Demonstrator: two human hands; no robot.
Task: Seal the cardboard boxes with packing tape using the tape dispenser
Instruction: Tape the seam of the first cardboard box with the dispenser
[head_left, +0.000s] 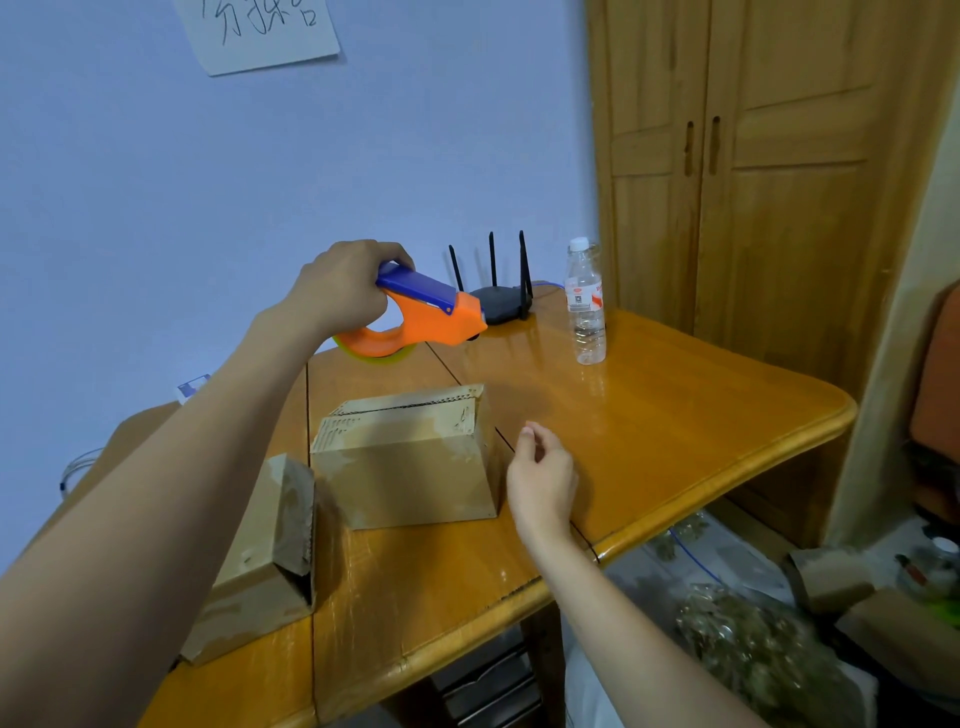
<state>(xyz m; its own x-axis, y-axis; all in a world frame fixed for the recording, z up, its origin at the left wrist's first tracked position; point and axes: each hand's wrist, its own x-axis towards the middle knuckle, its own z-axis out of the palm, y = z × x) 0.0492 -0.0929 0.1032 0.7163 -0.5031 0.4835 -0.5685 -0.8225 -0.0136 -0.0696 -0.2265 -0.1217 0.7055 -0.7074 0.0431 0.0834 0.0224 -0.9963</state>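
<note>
The left hand (340, 288) is wrapped around the handle of an orange and blue plastic tape dispenser (415, 317), holding it in the air above the far side of the glossy orange-brown wooden tabletop (675, 415), its nose pointing right toward a black router with three upright antennas (501, 304). The right hand (540, 480) hovers empty with loosely curled fingers just beside the right end of a brown cardboard box (410, 462), whose top flaps are folded shut with a dark seam between them. This box stands near the middle of the tabletop. A second, smaller cardboard box (265, 561) lies to its left, partly under the left forearm. A clear plastic water bottle with a white cap (586, 301) stands upright beyond, near the wooden cupboard doors (753, 156).
</note>
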